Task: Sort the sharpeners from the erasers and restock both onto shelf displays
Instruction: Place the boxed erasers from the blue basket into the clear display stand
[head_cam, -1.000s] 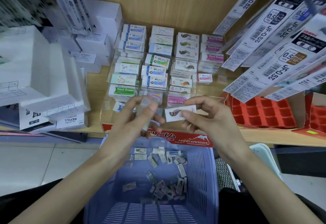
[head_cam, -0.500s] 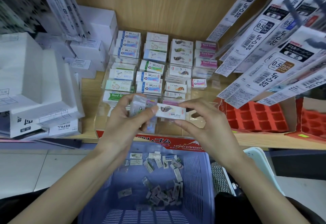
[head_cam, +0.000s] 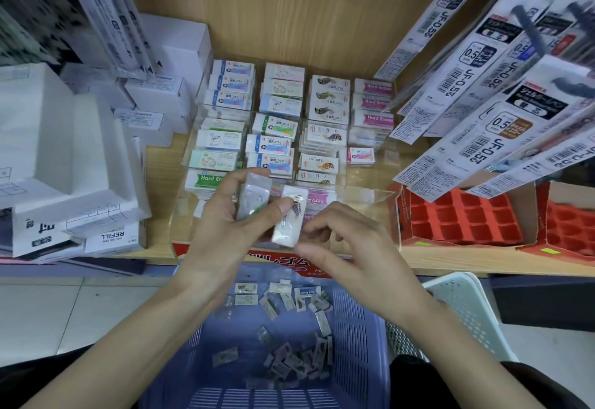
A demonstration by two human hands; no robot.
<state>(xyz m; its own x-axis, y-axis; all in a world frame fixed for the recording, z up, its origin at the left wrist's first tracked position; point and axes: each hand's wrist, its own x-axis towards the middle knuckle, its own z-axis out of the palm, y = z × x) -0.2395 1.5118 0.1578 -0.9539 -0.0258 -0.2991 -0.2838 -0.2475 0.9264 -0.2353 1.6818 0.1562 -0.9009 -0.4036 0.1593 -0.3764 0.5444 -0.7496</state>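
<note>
Turned from level to upright, white fish-printed eraser (head_cam: 286,231) sits in the tight grip of left hand (head_cam: 219,234); right hand (head_cam: 354,247) curls beside it, grip unclear.

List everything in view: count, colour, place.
display: one, clear, shelf centre
shelved erasers: many, white, coloured sleeves, in display
boxes: several, white, shelf left
refill packs: many, white-black, hanging upper right
trays: two, red, shelf right
blue basket: one, blue, below shelf
loose erasers: many, mixed, in blue basket
white basket: one, white, beside blue basket
wrapped eraser: one, clear-wrapped, in left hand
fish eraser: one, white, between hands
left hand: grips wrapped eraser, thumb on fish eraser
right hand: curled by fish eraser's end; hold unclear
</note>
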